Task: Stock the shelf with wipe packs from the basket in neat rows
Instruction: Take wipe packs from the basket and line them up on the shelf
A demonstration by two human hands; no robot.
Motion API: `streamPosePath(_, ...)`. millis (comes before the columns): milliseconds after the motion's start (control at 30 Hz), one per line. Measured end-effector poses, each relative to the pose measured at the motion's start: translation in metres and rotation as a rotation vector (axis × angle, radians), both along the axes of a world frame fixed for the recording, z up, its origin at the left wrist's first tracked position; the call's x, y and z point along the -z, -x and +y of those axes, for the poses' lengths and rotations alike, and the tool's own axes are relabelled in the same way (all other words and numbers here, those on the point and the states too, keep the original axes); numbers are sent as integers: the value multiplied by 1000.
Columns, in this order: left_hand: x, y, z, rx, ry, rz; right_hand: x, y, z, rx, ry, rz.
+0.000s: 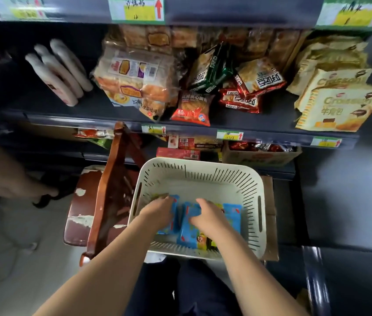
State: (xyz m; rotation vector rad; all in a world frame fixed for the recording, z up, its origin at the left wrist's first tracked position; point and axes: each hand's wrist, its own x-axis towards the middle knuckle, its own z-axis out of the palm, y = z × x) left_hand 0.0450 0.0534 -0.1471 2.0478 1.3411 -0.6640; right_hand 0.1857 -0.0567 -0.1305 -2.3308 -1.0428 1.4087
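Wipe packs [189, 233], blue with yellow print, stand on edge in the bottom of the basket [203, 165], bunched toward its near side. Above and behind the basket I see the dark shelf [112, 120], crowded with snack bags [135, 80]. Croissant packs [338, 108] sit up to the right and white bottles [59, 71] up to the left. Just left of the basket stands a worn wooden chair [105, 201]. The basket itself is cream with slotted walls. Inside it, my right hand [208, 213] curls its fingers over the top edge of one pack. My left hand [157, 210] reaches among the packs by the basket's left wall; through the blur I cannot tell whether it grips.
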Motion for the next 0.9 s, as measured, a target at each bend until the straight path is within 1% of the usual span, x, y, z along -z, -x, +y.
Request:
streamPosePath(67,2,-5,6,10,-1,0,9,5,6,-76,-13,-37)
streamPosePath(133,10,-6,11,20,-14,7,17,9,8,-135,-16,-124)
streamPosePath(200,14,-7,15,59,-26,72,24,10,7,-187,-28,-189)
streamPosePath(300,25,-10,22,232,-93,152,32,7,4,-264,-20,-288)
streamPosePath(400,23,-5,20,280,-148,195,34,6,3,-315,-43,-378)
streamPosePath(533,18,3,14,283,-143,177,29,2,0,-293,5,-357)
streamPosePath(600,16,5,12,286,-154,151,27,-2,-1,-245,11,-315)
streamPosePath(700,21,5,12,289,-113,104,26,-8,-1,-189,19,-236)
streamPosePath(800,26,-1,12,358,-76,114,27,-11,-7,-158,25,-208)
streamPosePath(900,17,-10,15,366,-48,158,24,-13,-15,-135,6,-177)
